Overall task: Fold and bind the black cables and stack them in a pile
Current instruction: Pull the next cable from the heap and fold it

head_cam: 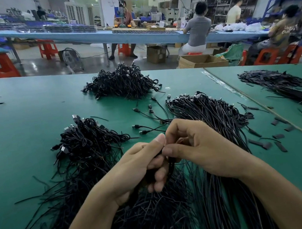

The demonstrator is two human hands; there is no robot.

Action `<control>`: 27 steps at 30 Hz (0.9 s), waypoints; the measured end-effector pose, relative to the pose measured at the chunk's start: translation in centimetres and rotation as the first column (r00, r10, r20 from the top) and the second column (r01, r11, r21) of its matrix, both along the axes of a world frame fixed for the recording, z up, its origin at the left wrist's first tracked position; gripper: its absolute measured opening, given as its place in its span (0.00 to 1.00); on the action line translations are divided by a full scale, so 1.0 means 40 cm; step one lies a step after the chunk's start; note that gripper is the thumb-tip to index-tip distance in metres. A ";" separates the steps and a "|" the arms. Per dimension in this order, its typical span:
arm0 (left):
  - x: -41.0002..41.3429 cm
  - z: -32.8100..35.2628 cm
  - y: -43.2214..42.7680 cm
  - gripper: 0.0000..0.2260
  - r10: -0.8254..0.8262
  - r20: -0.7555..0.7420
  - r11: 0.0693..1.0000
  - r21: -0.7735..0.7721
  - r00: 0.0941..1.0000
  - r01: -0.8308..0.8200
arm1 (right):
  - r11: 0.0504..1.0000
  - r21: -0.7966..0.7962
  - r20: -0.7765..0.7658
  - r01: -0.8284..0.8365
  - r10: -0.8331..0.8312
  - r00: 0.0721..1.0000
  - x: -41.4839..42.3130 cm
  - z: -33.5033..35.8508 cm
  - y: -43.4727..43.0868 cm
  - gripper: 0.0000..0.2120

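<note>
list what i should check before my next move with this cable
1. Left hand grips the folded cable: ok
2. Right hand pinches the same cable near its top: ok
3. Cable bound all the way round: cannot tell, the fingers hide it
4. Heap of bundles at left lies in the open for stacking: ok
5. Loose cables at right, supply for the next fold: ok
</note>
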State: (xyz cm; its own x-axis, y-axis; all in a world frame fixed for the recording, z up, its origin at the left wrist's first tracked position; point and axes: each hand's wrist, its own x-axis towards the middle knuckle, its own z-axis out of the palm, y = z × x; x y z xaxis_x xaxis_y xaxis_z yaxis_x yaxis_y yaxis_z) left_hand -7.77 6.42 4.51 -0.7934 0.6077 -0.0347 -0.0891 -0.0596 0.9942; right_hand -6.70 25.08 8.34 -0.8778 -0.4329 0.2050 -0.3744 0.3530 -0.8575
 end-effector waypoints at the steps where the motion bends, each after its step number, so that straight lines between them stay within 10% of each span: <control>1: -0.001 -0.004 0.007 0.26 0.057 -0.052 0.998 -0.028 0.997 -0.059 | 0.999 0.035 -0.032 0.041 -0.040 0.999 -0.001 -0.002 -0.001 0.07; 5: -0.024 -0.016 0.032 0.23 0.281 -0.120 0.958 -0.021 0.952 -0.285 | 0.976 0.127 -0.197 0.178 -0.151 0.969 -0.005 -0.010 -0.017 0.07; 10: -0.024 -0.006 0.035 0.22 0.057 0.260 0.993 0.086 0.964 -0.082 | 0.975 0.066 -0.295 0.212 -0.184 0.938 -0.018 -0.018 -0.053 0.07; 15: -0.034 -0.042 0.023 0.26 0.266 0.137 0.964 -0.045 0.954 -0.263 | 0.958 0.063 -0.191 0.279 -0.263 0.946 -0.057 -0.054 -0.035 0.09; 21: -0.051 -0.029 0.005 0.29 0.450 0.137 0.883 0.080 0.882 -0.463 | 0.678 0.718 0.069 0.161 -0.299 0.952 -0.066 -0.166 0.027 0.11; 27: -0.060 -0.035 -0.008 0.29 0.611 0.114 0.773 0.130 0.783 -0.621 | 0.519 0.838 0.001 0.166 -0.306 0.952 -0.046 -0.205 0.007 0.08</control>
